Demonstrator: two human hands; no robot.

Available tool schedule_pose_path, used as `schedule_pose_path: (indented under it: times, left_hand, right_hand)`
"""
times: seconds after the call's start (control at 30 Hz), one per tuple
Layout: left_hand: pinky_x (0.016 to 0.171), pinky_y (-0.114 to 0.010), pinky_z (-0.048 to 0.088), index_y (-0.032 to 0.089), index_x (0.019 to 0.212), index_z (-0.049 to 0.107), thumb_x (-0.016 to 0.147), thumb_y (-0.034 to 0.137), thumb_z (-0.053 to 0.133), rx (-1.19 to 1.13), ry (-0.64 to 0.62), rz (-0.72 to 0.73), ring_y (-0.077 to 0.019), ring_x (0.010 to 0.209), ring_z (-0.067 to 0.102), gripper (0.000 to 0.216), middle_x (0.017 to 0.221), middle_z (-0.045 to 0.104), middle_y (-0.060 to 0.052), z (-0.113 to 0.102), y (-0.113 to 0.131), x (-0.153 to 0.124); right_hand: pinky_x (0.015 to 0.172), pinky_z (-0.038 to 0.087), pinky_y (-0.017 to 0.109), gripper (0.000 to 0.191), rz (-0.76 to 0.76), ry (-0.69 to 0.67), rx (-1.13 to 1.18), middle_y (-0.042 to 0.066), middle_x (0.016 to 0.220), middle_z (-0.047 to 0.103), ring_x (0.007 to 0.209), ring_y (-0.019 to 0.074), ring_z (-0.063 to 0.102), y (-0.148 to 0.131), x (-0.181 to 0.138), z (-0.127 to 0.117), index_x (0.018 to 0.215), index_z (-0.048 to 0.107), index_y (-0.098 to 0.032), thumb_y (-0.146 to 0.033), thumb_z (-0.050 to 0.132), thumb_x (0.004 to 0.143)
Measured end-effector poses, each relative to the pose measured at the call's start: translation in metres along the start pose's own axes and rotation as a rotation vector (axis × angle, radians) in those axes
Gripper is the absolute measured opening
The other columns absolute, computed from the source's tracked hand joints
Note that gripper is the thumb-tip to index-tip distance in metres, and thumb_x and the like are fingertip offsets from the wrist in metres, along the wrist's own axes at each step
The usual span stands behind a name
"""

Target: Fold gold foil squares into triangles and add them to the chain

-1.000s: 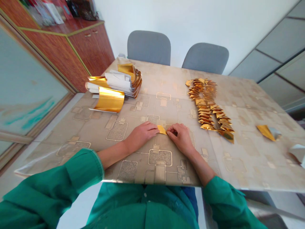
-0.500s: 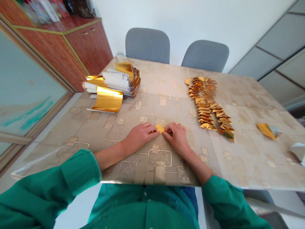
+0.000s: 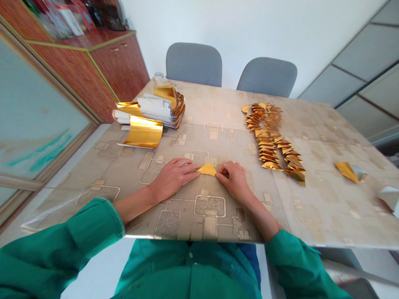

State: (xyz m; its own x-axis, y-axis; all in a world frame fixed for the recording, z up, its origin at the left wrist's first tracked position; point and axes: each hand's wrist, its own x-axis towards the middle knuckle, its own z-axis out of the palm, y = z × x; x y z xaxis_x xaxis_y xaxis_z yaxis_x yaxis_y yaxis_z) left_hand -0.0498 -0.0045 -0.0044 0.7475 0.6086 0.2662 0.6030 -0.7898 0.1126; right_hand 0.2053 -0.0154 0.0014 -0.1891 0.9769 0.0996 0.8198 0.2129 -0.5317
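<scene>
Right grip (image 3: 234, 177) pinching folded gold paper (image 3: 207, 169); left grip (image 3: 170, 177) touching it, closure unclear; packets (image 3: 71, 20) unreadably blurred.

A pale item (image 3: 389, 197) is cut off by the right edge.

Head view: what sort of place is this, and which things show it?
Probably a home dining room: a long table with a patterned covering, two grey chairs at its far side and a reddish-brown cabinet.
</scene>
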Motion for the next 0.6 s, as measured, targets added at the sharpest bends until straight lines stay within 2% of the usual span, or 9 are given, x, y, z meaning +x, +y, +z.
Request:
schedule_pose_path:
  times: [0.13, 0.3, 0.5, 0.6]
  left_hand:
    - [0.100, -0.039, 0.041, 0.026, 0.128, 0.060, 0.100, 0.017, 0.050, 0.019, 0.051, 0.054, -0.0202, 0.120, 0.053, 0.032, 0.135, 0.061, -0.004, 0.001, 0.012, 0.010]
    - [0.097, -0.038, 0.041, 0.022, 0.126, 0.059, 0.098, 0.017, 0.054, 0.068, -0.003, 0.111, -0.0213, 0.110, 0.058, 0.030, 0.121, 0.065, -0.007, 0.004, 0.026, 0.023]
    - [0.096, -0.038, 0.040, 0.020, 0.127, 0.059, 0.099, 0.018, 0.050, 0.166, -0.037, 0.114, -0.0220, 0.107, 0.058, 0.029, 0.119, 0.065, -0.007, 0.003, 0.027, 0.025]
    - [0.096, -0.038, 0.039, 0.021, 0.126, 0.060, 0.100, 0.018, 0.050, 0.156, -0.024, 0.105, -0.0215, 0.107, 0.057, 0.028, 0.119, 0.066, -0.005, 0.002, 0.027, 0.025]
  right_hand:
    - [0.078, 0.030, 0.032, 0.004, 0.004, 0.023, 0.027, -0.001, 0.079, 0.065, 0.083, 0.0187, 0.054, 0.000, 0.000, 0.002, 0.085, 0.067, -0.025, -0.022, 0.065, 0.083]
    - [0.079, 0.030, 0.034, 0.005, 0.014, 0.057, -0.013, 0.001, 0.082, 0.066, 0.085, 0.0198, 0.054, -0.004, -0.001, 0.005, 0.080, 0.066, -0.024, -0.021, 0.063, 0.082]
    - [0.080, 0.029, 0.035, 0.014, 0.007, 0.071, -0.096, 0.003, 0.086, 0.066, 0.088, 0.0221, 0.053, -0.008, -0.002, 0.007, 0.078, 0.064, -0.023, -0.033, 0.063, 0.088]
    - [0.080, 0.028, 0.035, 0.012, 0.001, 0.052, -0.078, 0.002, 0.087, 0.065, 0.088, 0.0216, 0.053, -0.007, -0.002, 0.005, 0.081, 0.065, -0.023, -0.032, 0.063, 0.089]
